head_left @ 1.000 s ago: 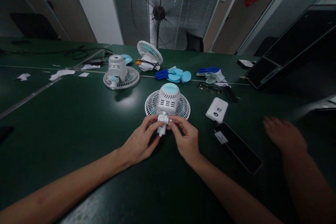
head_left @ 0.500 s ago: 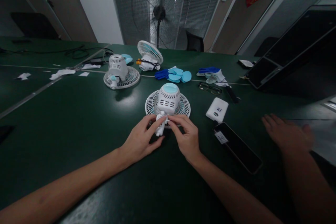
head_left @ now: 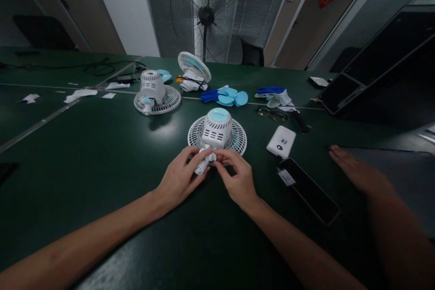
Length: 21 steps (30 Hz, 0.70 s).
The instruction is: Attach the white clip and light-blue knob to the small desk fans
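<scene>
Clamped on the white neck (head_left: 201, 166) with the thumb and fingers of the left hand (head_left: 176, 177), thumb laid across the top. Bent, with tips nearly together, at the neck's near right side in the right hand (head_left: 238, 182) (cannot tell whether gripping or only touching). Slants along its long axis from the housing (head_left: 215, 133) toward the person and leftward, ending in a smooth tubular tip. Lies face down just beyond the fingertips as a small fan, ribbed round grille (head_left: 240, 144) flat on the dark green table (head_left: 112, 167). Rises above that as a rounded, slotted shell of hard white plastic, capped in glossy pale blue and pointing upward. Farther out, lies near soft-looking blue blades (head_left: 232, 97), a boxy white power bank (head_left: 281, 142) and a flat black phone (head_left: 312, 192).
</scene>
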Available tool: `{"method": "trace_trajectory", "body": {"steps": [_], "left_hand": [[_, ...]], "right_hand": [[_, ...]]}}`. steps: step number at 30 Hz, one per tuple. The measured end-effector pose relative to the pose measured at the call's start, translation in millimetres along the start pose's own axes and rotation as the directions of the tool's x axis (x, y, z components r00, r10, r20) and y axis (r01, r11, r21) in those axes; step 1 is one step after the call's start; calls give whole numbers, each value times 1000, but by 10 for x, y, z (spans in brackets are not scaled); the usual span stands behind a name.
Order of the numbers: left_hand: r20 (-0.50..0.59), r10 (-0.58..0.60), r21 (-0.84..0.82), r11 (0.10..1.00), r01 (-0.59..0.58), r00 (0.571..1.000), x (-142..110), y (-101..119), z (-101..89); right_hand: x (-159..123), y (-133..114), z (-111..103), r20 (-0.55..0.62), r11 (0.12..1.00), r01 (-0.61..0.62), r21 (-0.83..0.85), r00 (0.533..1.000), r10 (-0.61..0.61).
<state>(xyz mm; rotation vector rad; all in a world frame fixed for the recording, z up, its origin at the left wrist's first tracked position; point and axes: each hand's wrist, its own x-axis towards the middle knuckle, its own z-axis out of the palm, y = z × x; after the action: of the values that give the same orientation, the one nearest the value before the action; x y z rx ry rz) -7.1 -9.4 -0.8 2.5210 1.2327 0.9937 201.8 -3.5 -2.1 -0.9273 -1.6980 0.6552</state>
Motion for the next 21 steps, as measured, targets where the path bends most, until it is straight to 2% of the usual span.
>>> {"method": "trace_trajectory", "body": {"steps": [11,17,21], "left_hand": [[9,2,-89,996,-1,1000,11,-2,-1],[3,-14,-80,997,14,1000,21,19,-24],[-6,-22,-91,996,21,1000,22,32,-23]], "right_hand": [[-19,14,7,-27,999,39,-28,999,-40],[-9,2,-20,35,992,94,-82,995,-92],[-10,-5,-28,21,990,105,-95,994,-104]]}}
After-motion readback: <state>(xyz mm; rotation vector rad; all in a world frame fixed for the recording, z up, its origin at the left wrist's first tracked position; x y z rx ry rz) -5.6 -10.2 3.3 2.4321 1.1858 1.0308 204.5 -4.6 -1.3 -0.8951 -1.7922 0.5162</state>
